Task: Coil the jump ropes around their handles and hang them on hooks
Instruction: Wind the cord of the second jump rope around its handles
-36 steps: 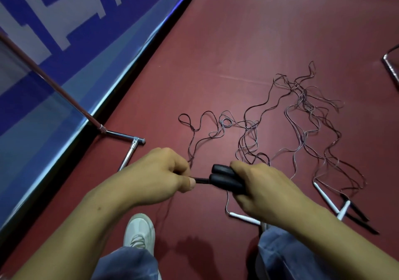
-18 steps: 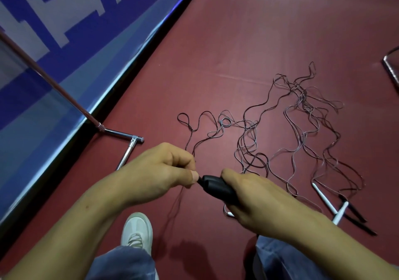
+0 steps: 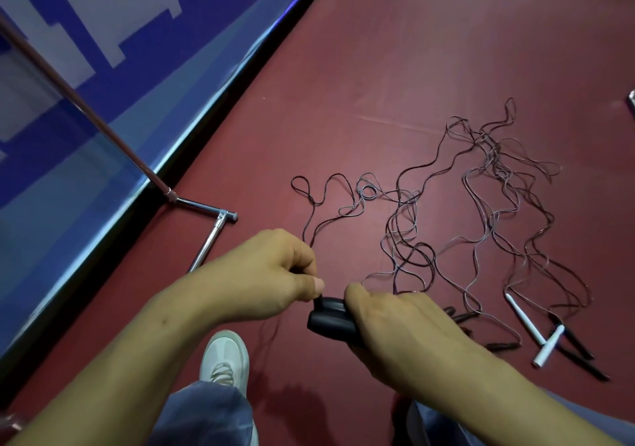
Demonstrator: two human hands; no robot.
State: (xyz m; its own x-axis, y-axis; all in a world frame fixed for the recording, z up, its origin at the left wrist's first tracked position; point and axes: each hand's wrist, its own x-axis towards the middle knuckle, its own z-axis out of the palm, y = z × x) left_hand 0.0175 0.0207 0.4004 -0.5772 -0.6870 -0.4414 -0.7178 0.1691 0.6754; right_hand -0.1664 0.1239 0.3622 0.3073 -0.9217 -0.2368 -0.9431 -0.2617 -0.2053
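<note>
- Between the two hands sits a pair of black handles (image 3: 328, 320), held side by side above the red floor (image 3: 378, 67).
- The right hand (image 3: 398, 329) wraps its fingers round the black handles and grips them. Only the ends that point at the other hand stick out.
- The left hand (image 3: 271, 274) is curled up. Its thumb and first finger pinch one thin strand right at the tip of the black handles.
- Past both hands, and off to the right, the jump ropes (image 3: 400, 201) lie on the floor in a loose, wiggly tangle.
- Right of the right hand, two white handles (image 3: 525, 318) lie on the floor with their ends touching. Some thin dark handles (image 3: 580, 346) lie just beside them.
- Left of the left hand, a shiny metal stand foot (image 3: 206, 239) rests on the floor, and a pole goes up from it.
- Behind the pole is a blue and white wall (image 3: 103, 50).
- Under the left arm there is a white shoe (image 3: 225, 359) and a blue trouser leg (image 3: 206, 414).
</note>
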